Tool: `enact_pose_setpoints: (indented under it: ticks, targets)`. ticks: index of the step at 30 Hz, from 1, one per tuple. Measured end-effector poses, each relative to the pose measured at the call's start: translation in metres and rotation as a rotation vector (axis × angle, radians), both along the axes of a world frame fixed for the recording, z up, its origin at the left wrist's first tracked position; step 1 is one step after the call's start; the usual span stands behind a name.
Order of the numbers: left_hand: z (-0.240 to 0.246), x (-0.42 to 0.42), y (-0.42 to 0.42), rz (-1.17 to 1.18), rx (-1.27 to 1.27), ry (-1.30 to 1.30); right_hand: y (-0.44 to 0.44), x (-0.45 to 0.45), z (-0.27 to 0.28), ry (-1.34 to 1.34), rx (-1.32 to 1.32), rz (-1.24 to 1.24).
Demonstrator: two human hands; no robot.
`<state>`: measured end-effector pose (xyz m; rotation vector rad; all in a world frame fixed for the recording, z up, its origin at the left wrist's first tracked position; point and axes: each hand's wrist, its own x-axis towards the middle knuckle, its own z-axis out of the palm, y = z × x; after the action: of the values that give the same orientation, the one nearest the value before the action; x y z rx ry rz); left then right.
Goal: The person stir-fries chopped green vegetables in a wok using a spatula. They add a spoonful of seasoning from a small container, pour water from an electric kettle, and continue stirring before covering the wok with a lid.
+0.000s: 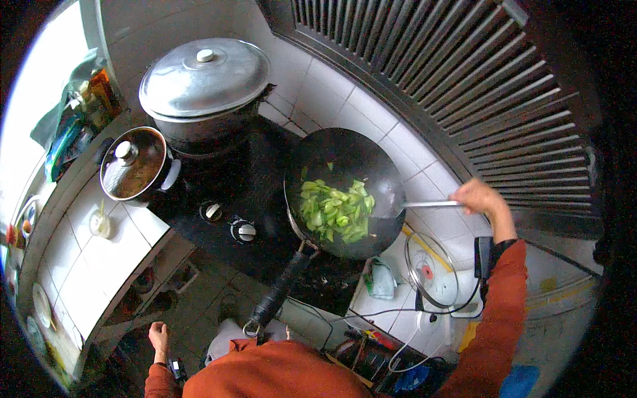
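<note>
My right hand (478,197) is closed around the metal handle of a spatula (432,204), whose blade lies inside a black wok (343,149) at the wok's right side. Chopped green vegetables (336,209) are heaped in the wok, left of the blade. The wok rests on the stove's right side, its black long handle (278,288) pointing down toward my body. Low on the left, away from the stove, hangs my left hand (158,336), fingers curled, touching nothing that shows; whether something is inside it cannot be told.
A large lidded aluminium pot (199,94) and a small glass-lidded pot (133,171) stand left on the black stove (209,184). A glass lid (431,271), a folded cloth (383,278) and a cable lie to the right. Dark exhaust slats (522,144) overhang the upper right.
</note>
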<state>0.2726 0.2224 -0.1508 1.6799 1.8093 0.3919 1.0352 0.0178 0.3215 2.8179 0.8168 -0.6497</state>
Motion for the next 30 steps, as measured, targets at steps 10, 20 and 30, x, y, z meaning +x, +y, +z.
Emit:
enact_pose_setpoints:
  ticks: [10, 20, 30]
  targets:
    - [0.013, -0.014, -0.007, -0.008, -0.042, 0.017, 0.023, -0.062, -0.076, 0.401, 0.733, -0.086]
    - [0.022, 0.041, 0.055, -0.195, 0.008, -0.078, -0.01, -0.23, 0.027, -0.302, 0.571, 0.256]
    - [0.033, 0.037, 0.065, -0.226, 0.032, -0.041, 0.029, -0.192, -0.059, -0.537, 0.816, 0.21]
